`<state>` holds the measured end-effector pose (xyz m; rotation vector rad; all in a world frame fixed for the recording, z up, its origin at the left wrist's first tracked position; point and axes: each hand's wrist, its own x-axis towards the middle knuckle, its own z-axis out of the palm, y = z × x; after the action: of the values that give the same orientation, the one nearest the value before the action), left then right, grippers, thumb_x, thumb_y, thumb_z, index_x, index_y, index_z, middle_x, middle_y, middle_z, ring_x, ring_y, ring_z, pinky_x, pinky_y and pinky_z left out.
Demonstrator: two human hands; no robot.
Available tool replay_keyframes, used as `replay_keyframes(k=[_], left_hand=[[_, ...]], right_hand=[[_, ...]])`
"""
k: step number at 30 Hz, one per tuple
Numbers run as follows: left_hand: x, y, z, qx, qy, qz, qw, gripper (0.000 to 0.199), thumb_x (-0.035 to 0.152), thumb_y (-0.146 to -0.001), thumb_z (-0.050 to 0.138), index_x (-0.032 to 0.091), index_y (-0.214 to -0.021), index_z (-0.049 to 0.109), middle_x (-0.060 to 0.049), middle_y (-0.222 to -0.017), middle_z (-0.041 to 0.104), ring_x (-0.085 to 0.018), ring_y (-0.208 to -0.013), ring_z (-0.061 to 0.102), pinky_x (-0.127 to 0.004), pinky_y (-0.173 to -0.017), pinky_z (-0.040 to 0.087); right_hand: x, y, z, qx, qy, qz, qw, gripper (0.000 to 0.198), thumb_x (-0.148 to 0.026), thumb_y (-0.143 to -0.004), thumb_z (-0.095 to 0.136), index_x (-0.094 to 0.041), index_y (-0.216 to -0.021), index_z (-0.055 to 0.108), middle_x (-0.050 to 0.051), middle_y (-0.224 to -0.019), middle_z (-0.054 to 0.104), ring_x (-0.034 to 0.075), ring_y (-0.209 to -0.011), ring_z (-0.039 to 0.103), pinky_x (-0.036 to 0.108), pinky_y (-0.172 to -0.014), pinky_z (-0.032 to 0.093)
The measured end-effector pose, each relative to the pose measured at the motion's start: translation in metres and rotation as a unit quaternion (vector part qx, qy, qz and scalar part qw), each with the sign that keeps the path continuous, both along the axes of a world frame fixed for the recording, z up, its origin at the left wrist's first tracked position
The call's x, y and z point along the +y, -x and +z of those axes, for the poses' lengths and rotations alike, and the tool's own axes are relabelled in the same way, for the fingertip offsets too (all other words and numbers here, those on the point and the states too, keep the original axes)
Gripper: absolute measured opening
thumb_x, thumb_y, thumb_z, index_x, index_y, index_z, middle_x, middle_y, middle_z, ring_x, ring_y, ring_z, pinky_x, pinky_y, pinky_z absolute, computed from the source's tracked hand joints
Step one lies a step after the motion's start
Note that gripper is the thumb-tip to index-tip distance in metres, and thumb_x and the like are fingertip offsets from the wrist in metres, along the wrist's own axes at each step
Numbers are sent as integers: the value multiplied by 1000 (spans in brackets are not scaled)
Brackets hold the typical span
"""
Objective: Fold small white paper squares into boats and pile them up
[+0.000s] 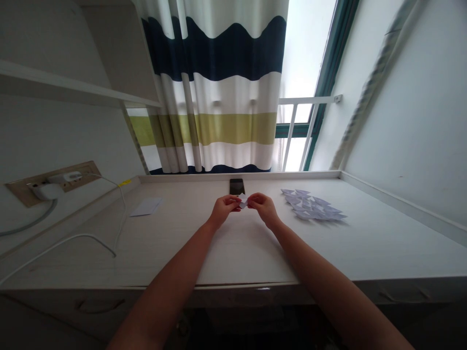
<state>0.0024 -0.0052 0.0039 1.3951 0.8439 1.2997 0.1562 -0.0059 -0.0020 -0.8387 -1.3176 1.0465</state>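
White worktop (175,233), curtain (233,97) beyond; folded paper (242,200) is pinched by left fingers (229,199) and right fingers (255,198), one tip curtainward, long axis unclear

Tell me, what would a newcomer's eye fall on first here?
Probably the boldly striped curtain, hanging beyond the far edge of the white desk. Next, the left hand and right hand meet at mid-desk around a small folded paper, with a dark phone just beyond. To their right lies a cluster of pointed folded papers.
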Motion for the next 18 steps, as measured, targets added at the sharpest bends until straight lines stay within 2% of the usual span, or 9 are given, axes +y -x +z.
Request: replay_keyframes(k=[3, 8, 12, 18], left_hand=[[-2, 0, 1, 17, -14, -9, 1000, 20, 24, -60, 68, 11, -75, 61, -6, -68, 66, -16, -65, 62, -31, -63, 51], [-3, 1, 2, 44, -33, -25, 998, 31, 23, -62, 67, 13, -91, 61, -5, -68, 66, -16, -65, 62, -31, -62, 51], [-2, 0, 1, 44, -34, -26, 998, 27, 20, -60, 67, 12, -86, 65, -6, -70, 67, -16, -66, 62, -31, -64, 51], [0, -1, -1, -1, 1, 11, 1000, 17, 17, -58, 66, 13, -74, 68, -4, -70, 68, -14, -64, 61, -32, -70, 51]], right_hand=[[-1, 0, 1, -34, -10, 6, 999, 20, -25, -59, 65, -18, -77, 63, 1, -65, 65, 13, -60, 58, 31, -63, 47], [-3, 2, 3, -81, -18, -17, 996, 15, -25, -59, 64, -15, -70, 65, 2, -62, 64, 13, -57, 55, 30, -60, 45], [-3, 2, 4, -63, -5, -25, 998, 13, -23, -58, 64, -15, -67, 65, 2, -59, 63, 13, -56, 54, 29, -59, 45], [-2, 2, 4, -44, -6, -8, 999, 11, -18, -57, 62, -17, -66, 66, 0, -59, 63, 12, -56, 56, 29, -61, 46]])
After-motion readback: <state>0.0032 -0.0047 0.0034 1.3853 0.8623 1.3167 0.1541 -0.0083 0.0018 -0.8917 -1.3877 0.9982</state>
